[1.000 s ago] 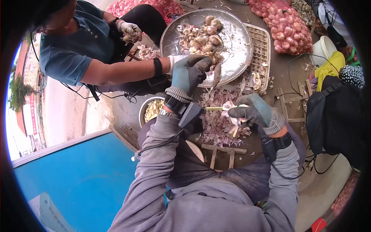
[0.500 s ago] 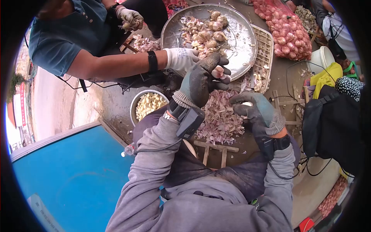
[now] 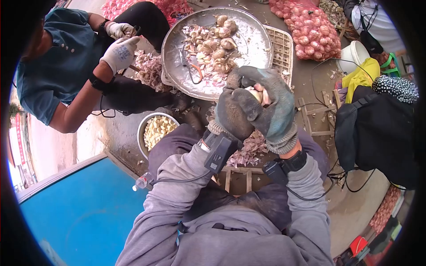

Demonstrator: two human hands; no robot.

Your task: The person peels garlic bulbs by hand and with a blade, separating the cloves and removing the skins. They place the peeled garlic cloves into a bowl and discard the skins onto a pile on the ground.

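My left hand [image 3: 236, 111] and my right hand [image 3: 278, 104], both in dark grey-green coated gloves, are pressed together in front of the round metal tray [image 3: 262, 62]. Both are closed around garlic cloves [image 3: 256, 94], some white and some pinkish, which show between the fingers. The gloves hide part of them. On the tray lie whole garlic bulbs [image 3: 227, 43] and loose cloves, with an orange-handled tool [image 3: 198, 74] among them. Beneath my hands is a heap of papery garlic skins [image 3: 248, 150].
A metal bowl of peeled cloves [image 3: 157, 131] stands by my left knee. At upper left is a co-worker with white-gloved hands [image 3: 119, 54]. Red net sacks of garlic [image 3: 310, 35], a white bucket [image 3: 355, 55], wooden stools [image 3: 317, 113] and a blue panel [image 3: 88, 204] surround me.
My hands have come together from apart, the right moving up and left to the left. The co-worker's hand has left the tray, where the orange-handled tool now shows. The view has shifted.
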